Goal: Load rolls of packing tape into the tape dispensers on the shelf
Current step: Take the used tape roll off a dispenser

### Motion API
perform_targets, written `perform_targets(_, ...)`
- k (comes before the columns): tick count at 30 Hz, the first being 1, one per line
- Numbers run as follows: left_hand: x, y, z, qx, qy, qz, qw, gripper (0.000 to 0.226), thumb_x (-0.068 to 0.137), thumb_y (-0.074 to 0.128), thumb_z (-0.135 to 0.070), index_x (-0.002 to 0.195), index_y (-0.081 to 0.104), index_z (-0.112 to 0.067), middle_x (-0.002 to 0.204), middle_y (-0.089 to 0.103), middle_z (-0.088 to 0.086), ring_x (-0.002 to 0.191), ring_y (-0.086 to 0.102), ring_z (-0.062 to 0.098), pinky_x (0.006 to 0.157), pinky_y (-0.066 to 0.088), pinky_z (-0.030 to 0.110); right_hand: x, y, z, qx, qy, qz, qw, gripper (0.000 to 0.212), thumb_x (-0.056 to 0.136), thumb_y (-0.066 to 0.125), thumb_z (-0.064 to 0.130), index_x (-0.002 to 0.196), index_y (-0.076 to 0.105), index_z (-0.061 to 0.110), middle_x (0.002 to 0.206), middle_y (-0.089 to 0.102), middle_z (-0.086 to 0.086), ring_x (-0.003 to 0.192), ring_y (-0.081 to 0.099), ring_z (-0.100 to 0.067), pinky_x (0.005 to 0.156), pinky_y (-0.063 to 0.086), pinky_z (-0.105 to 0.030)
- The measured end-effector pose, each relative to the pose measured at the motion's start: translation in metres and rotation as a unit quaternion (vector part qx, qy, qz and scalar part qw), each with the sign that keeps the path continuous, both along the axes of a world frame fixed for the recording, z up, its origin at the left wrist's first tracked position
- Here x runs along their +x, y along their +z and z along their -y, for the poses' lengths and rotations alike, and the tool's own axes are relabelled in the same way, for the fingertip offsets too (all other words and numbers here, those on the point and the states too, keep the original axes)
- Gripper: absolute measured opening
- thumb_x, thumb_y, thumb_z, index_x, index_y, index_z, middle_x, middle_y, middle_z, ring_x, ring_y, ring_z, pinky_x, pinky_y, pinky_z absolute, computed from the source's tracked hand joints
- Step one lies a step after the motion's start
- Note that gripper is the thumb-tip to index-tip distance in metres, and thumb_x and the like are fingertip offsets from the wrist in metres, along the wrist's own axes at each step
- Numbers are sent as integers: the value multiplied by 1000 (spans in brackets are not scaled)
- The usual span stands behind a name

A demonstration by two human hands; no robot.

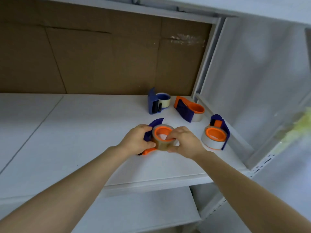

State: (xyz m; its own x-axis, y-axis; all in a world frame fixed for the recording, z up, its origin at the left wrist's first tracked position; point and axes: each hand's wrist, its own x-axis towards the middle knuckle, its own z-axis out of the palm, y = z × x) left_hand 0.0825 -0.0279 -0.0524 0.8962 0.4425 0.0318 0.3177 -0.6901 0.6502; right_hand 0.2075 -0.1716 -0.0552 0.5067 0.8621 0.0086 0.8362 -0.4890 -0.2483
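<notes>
On the white shelf (84, 132) a purple and orange tape dispenser (155, 123) lies in front of me with a brownish tape roll (161, 145) around its orange hub (162, 132). My left hand (137, 142) grips the dispenser's purple body from the left. My right hand (184, 142) pinches the roll's right rim, fingertips inside the hub. Three other dispensers stand behind: a blue one (154, 101) holding a roll, an orange and purple one (189, 110) holding a roll, and a purple one (217, 133) at the right with a whitish roll.
Brown cardboard (101, 56) backs the shelf. A white metal upright (205, 61) and side panel (260, 81) close the right side. A lower shelf (143, 211) shows beneath the front edge. The shelf's left half holds nothing.
</notes>
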Motion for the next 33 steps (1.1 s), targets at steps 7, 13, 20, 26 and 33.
perform_targets(7, 27, 1, 38, 46, 23, -15, 999, 85, 77, 72, -18, 147, 24, -17, 154, 24, 7, 139, 31, 22, 111, 30, 27, 32, 2, 25, 13, 79, 32, 996, 42, 81, 67, 31, 121, 60, 22, 121, 60, -1, 120, 41, -19, 93, 39, -28)
perform_targets(13, 41, 6, 64, 171, 65, -89, 979, 70, 87, 58, -24, 146, 24, -11, 156, 19, 0, 135, 38, 23, 107, 38, 34, 47, -5, 48, 64, 120, 33, 990, 41, 84, 64, 27, 125, 59, 28, 124, 61, 0, 117, 46, -22, 87, 40, -26)
perform_targets(20, 45, 8, 89, 277, 79, -208, 935, 76, 83, 62, -38, 147, 21, -27, 159, 0, -7, 136, 34, 21, 96, 46, 39, 47, -7, 67, 97, 129, 14, 987, 38, 87, 59, 23, 124, 59, 30, 123, 62, -1, 115, 51, -24, 88, 43, -29)
perform_targets(26, 53, 5, 98, 289, 123, -228, 922, 82, 84, 61, -35, 149, 14, -22, 158, 12, -5, 127, 44, 21, 86, 47, 35, 45, -7, 73, 136, 102, 10, 985, 23, 88, 51, 11, 110, 60, 15, 110, 62, -6, 106, 54, -25, 79, 43, -29)
perform_targets(33, 47, 5, 94, 193, 133, -139, 962, 92, 77, 68, -33, 150, 12, -23, 158, 15, -2, 143, 22, 21, 112, 29, 39, 40, 38, 76, 370, 82, -246, 892, 19, 86, 61, 11, 106, 59, 13, 101, 65, 0, 94, 61, -13, 80, 51, -26)
